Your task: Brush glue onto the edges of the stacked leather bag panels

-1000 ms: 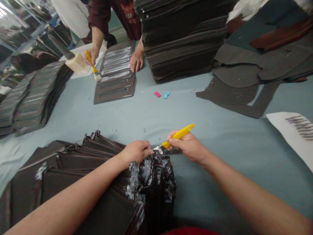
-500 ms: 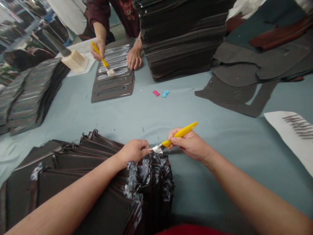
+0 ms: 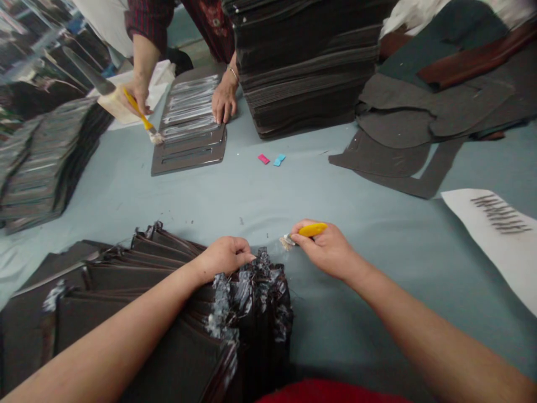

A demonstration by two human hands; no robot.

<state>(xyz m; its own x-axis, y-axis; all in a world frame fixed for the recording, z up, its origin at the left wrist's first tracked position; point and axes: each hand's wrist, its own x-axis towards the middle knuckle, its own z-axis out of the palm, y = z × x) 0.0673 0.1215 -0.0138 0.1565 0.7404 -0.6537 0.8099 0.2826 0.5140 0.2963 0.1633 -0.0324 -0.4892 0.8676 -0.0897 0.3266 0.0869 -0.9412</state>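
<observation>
My left hand (image 3: 222, 256) is closed and presses down on the top edge of a fanned stack of dark cut pieces (image 3: 138, 291), whose right ends are smeared with white glue. My right hand (image 3: 325, 249) is closed round a yellow-handled brush (image 3: 310, 230). The brush bristles (image 3: 287, 242) hover just off the stack's upper right corner, over the grey-blue table (image 3: 260, 196).
Across the table a co-worker's hand (image 3: 134, 98) holds another yellow brush beside glue-streaked dark panels (image 3: 188, 129); their other hand (image 3: 222, 103) rests on them. Tall dark stacks (image 3: 306, 67) stand behind, more at left (image 3: 37, 162). Loose dark pieces (image 3: 398, 151), white paper (image 3: 495, 229), pink and blue scraps (image 3: 271, 160).
My right hand has lifted the brush off the stack's corner and moved it a little right, handle now pointing more away. The co-worker's brush swung left off the panels.
</observation>
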